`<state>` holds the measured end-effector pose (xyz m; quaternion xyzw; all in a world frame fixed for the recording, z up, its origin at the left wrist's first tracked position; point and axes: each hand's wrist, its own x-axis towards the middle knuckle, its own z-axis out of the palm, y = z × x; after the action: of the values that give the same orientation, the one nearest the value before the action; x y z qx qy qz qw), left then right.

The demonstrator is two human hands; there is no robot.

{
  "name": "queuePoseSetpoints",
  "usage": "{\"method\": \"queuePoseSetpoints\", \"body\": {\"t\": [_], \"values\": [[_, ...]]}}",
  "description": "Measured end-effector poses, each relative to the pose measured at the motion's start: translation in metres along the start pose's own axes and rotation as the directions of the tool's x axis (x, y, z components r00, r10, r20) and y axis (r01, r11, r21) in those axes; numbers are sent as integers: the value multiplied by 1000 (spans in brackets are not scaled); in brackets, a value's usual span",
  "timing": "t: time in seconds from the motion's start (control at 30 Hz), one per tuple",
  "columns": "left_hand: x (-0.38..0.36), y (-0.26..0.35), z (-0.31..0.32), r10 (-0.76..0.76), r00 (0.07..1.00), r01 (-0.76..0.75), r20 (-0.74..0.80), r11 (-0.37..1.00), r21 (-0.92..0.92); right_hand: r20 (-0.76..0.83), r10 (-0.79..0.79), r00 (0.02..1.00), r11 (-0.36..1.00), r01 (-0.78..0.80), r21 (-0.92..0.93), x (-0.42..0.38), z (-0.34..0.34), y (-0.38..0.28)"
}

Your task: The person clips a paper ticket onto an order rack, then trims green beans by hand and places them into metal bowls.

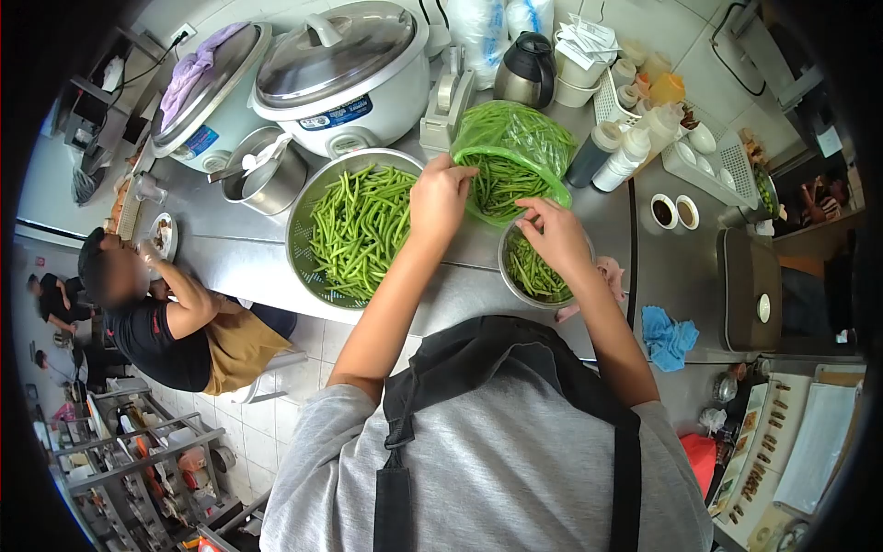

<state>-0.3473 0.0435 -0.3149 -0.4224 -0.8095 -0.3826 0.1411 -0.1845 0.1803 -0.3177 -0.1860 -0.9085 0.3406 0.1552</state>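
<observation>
A green plastic bag [529, 129] of green beans [501, 184] lies with its mouth facing me. My left hand [440, 196] is closed in a pinch at the left edge of the bag's mouth, beside the big colander [296, 230]. Cut green beans [361, 235] fill much of that colander. My right hand [552, 237] is over a smaller metal bowl [510, 287], its fingers bent together near the bag's lower rim. Bean pieces [533, 274] lie in the bowl, partly hidden by this hand. What either hand pinches is too small to make out.
Two large rice cookers [345, 83] and a metal pot [267, 175] stand at the back left. A tape dispenser [448, 110], thermos [526, 72] and sauce bottles [624, 156] are behind the bag. A blue cloth [669, 339] lies right. A seated person [175, 313] is at the left.
</observation>
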Motion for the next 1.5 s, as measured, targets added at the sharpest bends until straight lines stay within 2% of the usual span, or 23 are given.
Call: {"method": "queuePoseSetpoints", "body": {"t": [0.1, 0.2, 0.3, 0.33, 0.4, 0.5, 0.6, 0.63, 0.7, 0.73, 0.9, 0.93, 1.03, 1.07, 1.13, 1.17, 1.23, 1.3, 1.4, 1.43, 1.5], "values": [[-9, 12, -21, -111, 993, 114, 29, 983, -143, -51, 17, 999, 1000, -17, 8, -3, -11, -18], [-23, 32, -46, -210, 975, 224, 76, 928, -298, -83, -4, 997, 992, 14, 126, -7, -15, -35], [-37, 35, -51, -231, 968, 251, 100, 886, -390, -9, -117, 993, 981, 117, 154, -7, -9, -36], [-40, 35, -52, -229, 968, 252, 107, 873, -417, 14, -173, 985, 981, 171, 88, -7, -7, -34], [-44, 34, -52, -227, 967, 256, 118, 845, -470, 66, -128, 990, 984, 119, 130, -10, -3, -33], [-47, 34, -53, -270, 954, 299, 130, 852, -429, 128, -60, 990, 973, 29, 230, -14, -3, -37], [-53, 26, -44, -205, 970, 242, 130, 857, -455, 155, 17, 988, 936, -71, 345, -18, -7, -41], [-54, 25, -44, -187, 967, 245, 172, 863, -442, 160, 45, 986, 918, -103, 382, -19, -8, -41], [-56, 24, -45, -150, 955, 249, 256, 875, -416, 183, 49, 982, 752, -157, 641, -18, -4, -29], [-58, 25, -43, -160, 938, 293, 307, 839, -458, 194, 49, 980, 639, -180, 748, -17, -2, -25], [-65, 33, -28, -208, 817, 527, 538, 651, -547, 226, 113, 968, 277, -249, 928, -16, 3, -23], [-67, 33, -23, -213, 808, 570, 550, 521, -636, 235, 118, 965, 193, -255, 948, -18, 3, -24], [-66, 35, -10, -288, 792, 606, 538, 269, -749, 371, 143, 918, 294, -397, 869, -24, 13, -12], [-65, 34, -9, -295, 799, 596, 524, 276, -754, 391, 147, 909, 318, -418, 851, -29, 17, -12], [-62, 34, -7, -307, 812, 577, 497, 291, -763, 466, 130, 875, 265, -483, 834, -34, 21, -15], [-62, 33, -7, -314, 790, 608, 527, 283, -742, 502, 120, 856, 238, -516, 823, -36, 21, -20], [-61, 33, -9, -328, 742, 667, 585, 265, -696, 523, 91, 847, 325, -522, 789, -38, 22, -24], [-62, 32, -6, -323, 758, 644, 567, 233, -728, 513, 57, 856, 414, -488, 769, -39, 27, -21], [-59, 35, -4, -377, 778, 581, 503, 128, -804, 505, 51, 861, 381, -485, 787, -37, 24, -23], [-57, 36, -4, -407, 781, 550, 475, 85, -831, 480, 49, 876, 286, -473, 834, -37, 26, -22], [-59, 34, -2, -383, 822, 528, 421, 236, -816, 425, 60, 903, 87, -429, 899, -36, 32, -16]]}}
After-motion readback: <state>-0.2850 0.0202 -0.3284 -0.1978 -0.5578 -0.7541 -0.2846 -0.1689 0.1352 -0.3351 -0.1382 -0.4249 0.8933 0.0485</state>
